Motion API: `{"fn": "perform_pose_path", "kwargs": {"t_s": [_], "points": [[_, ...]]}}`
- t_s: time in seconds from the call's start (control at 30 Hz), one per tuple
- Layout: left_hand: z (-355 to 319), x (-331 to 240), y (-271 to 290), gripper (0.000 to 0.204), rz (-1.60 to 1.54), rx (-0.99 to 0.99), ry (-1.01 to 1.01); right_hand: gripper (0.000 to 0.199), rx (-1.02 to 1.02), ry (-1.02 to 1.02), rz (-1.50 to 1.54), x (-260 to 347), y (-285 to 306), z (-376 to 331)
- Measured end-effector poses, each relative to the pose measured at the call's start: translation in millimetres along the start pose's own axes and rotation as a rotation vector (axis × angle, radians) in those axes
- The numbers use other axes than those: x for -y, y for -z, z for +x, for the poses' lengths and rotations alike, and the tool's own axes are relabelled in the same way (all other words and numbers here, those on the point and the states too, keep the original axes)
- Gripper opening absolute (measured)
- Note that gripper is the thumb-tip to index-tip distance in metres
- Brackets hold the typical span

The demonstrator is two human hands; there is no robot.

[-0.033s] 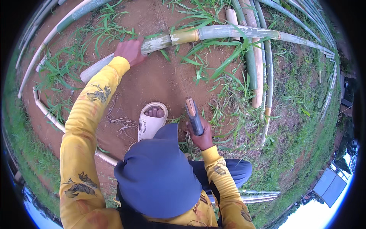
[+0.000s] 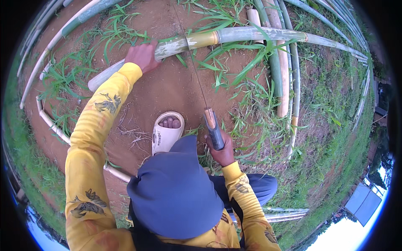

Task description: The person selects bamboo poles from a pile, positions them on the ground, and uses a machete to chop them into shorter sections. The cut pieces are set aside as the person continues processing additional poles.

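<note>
I see the bamboo pole (image 2: 238, 35) lying over other poles (image 2: 284, 79), a saw (image 2: 212, 121) across it. The left hand (image 2: 143, 56) clasps the pole, fingers closed; the right hand (image 2: 223, 152) holds the saw, fingers wrapped, near a pale clog (image 2: 171, 139).

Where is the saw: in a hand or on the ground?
In a hand: the right hand grips the saw handle, blade across the pole.

Bamboo pole (image 2: 259, 34): mottled grey-green and yellowish, is lying crosswise toward the soil's (image 2: 167, 94) far edge.
Saw (image 2: 215, 136): dark-handled; thin blade is crossing the pole.
</note>
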State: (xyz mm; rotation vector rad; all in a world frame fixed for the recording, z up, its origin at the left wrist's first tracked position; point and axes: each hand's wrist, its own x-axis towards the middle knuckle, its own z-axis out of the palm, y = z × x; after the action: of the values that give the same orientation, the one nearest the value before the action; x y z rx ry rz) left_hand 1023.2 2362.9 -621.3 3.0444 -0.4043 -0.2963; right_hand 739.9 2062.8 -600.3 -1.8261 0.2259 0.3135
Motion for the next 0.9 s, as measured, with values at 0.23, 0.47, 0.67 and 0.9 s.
{"fn": "perform_pose_path", "kwargs": {"t_s": [0.23,0.47,0.67,0.9], "points": [[-9.3,9.1,9.8,0.053,0.033,0.015,0.055,0.02,-0.005,-0.081,-0.138,35.8,29.5,-84.2],[3.7,7.0,5.3,0.065,0.001,0.039,0.058,0.013,-0.01,-0.059,0.02,29.6,-5.9,15.2],[0.8,15.8,-8.3,0.066,-0.042,-0.01,0.061,0.025,-0.031,-0.146,-0.096,41.7,29.6,-98.1],[4.1,15.5,-18.8,0.064,-0.053,-0.03,0.041,0.013,-0.008,-0.061,-0.021,24.7,-6.5,33.7]]}}
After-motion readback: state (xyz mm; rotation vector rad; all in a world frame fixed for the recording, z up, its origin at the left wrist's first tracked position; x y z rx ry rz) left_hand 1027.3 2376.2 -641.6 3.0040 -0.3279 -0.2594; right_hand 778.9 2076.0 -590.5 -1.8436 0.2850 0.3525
